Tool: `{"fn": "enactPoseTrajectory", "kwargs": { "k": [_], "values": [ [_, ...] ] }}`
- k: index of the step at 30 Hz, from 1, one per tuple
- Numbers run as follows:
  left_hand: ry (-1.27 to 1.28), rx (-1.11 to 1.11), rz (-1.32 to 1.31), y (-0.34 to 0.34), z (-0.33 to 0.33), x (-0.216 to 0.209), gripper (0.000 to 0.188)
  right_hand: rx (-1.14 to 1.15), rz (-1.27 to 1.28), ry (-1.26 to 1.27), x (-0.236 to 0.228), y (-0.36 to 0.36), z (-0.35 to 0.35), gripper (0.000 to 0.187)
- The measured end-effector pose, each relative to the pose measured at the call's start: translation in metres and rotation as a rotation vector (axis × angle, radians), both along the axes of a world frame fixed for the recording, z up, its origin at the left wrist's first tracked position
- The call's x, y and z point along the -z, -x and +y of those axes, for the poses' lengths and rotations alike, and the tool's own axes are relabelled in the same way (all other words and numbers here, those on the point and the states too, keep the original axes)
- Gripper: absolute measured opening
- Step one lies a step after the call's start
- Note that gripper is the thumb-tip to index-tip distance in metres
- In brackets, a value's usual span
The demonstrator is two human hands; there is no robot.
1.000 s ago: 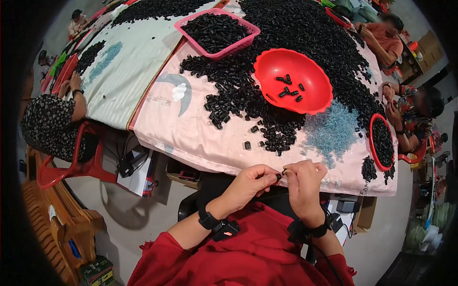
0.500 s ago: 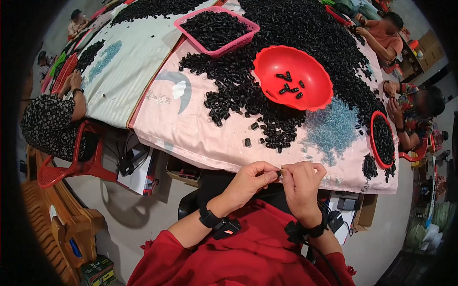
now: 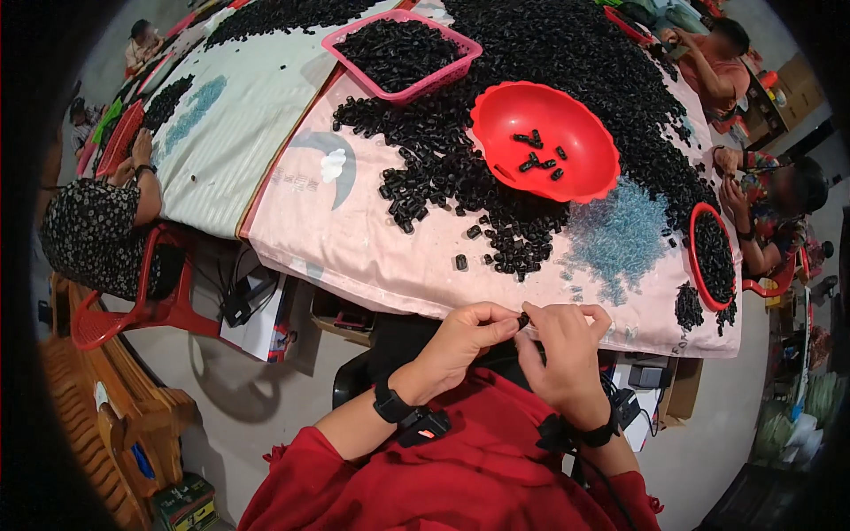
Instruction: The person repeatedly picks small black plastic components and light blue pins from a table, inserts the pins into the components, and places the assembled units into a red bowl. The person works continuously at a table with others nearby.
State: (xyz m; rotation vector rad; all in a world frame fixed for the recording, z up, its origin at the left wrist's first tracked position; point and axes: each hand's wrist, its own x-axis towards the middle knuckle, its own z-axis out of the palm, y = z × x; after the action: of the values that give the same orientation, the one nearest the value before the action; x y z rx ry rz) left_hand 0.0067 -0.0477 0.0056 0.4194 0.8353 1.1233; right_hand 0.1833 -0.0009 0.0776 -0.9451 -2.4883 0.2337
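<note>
Just off the table's near edge, my two hands meet around a small black plastic cylinder (image 3: 523,319). My left hand (image 3: 460,343) pinches it between thumb and forefinger. My right hand (image 3: 567,358) is closed with its fingertips at the other end of the piece; what lies between its thumb and forefinger is too small to make out. Beyond my hands lie loose black cylinders (image 3: 518,252) and a heap of clear bluish small parts (image 3: 620,234). A red scalloped bowl (image 3: 558,124) holds several black pieces.
A pink basket (image 3: 332,42) full of black parts stands at the back. To the right is a red oval tray (image 3: 696,265) of black pieces. The table has a pink cloth (image 3: 310,234). Other people sit left and right; a red chair (image 3: 181,283) stands left.
My right thumb has dropped away from the fingertips, and more of the black piece shows between my hands. My left hand keeps nearly the same place.
</note>
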Motion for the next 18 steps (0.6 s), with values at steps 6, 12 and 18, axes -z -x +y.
{"fn": "enactPoseTrajectory", "kwargs": {
  "k": [6, 12, 18],
  "values": [
    [-0.007, 0.025, -0.029, -0.002, 0.001, 0.003, 0.025, 0.019, -0.1, -0.114, 0.0, -0.002, -0.005, 0.047],
    [0.005, 0.076, -0.025, 0.002, 0.002, 0.0, 0.023, 0.019, -0.108, -0.123, 0.001, -0.002, -0.008, 0.046],
    [-0.054, 0.042, 0.005, -0.001, 0.002, 0.002, 0.019, 0.01, -0.06, -0.157, 0.004, 0.001, -0.01, 0.044]
  ]
}}
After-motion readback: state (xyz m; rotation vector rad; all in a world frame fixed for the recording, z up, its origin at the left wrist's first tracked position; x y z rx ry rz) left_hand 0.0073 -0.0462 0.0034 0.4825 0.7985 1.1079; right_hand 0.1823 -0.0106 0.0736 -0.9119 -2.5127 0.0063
